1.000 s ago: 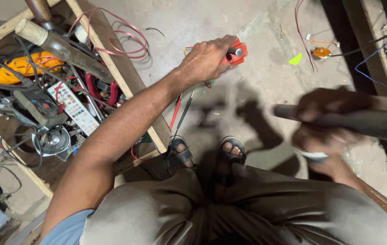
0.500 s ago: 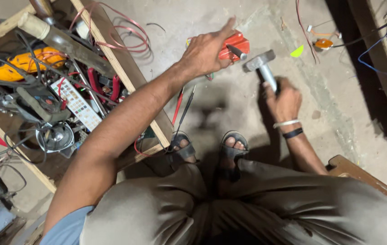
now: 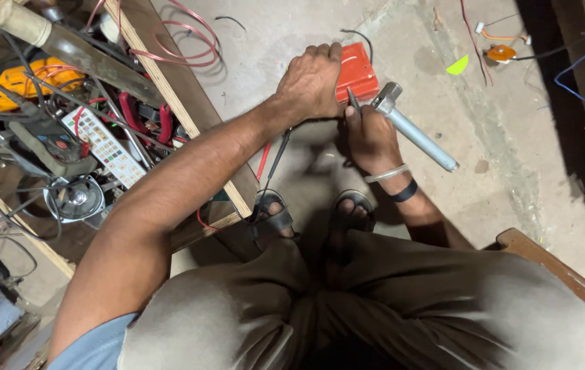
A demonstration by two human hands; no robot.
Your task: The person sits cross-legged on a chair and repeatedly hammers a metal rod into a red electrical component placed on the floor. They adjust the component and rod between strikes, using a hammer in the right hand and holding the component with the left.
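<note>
- Far to the left of the red box (image 3: 355, 72), a shallow wooden tray (image 3: 189, 120) lies on the concrete floor (image 3: 285, 34), crammed with tools and tangled wires.
- In that tray, well left of the red box, sit a yellow power tool (image 3: 4, 85), a white remote control (image 3: 108, 147), red-handled pliers (image 3: 143, 116) and a small round speaker (image 3: 76, 199).
- Loops of red wire (image 3: 186, 41) lie over the tray's upper rim, left of the red box.
- The left hand (image 3: 311, 85) reaches forward and presses down on the left part of the red box; its grip is a flat clamp over the box, fingers curled across the top edge.
- The red box itself rests on the floor, ahead of the person's sandalled feet (image 3: 313, 212).
- Just below the red box's lower right corner, the right hand (image 3: 369, 137) has a narrow grip closed on a thin dark tool (image 3: 352, 101), whose tip touches the box's edge.
- The same right hand also holds a hammer (image 3: 409, 127); its metal head lies just right of the red box and its grey handle slants away to the lower right.
- Further right of the red box, a yellow-green scrap (image 3: 458, 66) and an orange part (image 3: 501, 53) lie on the floor.
</note>
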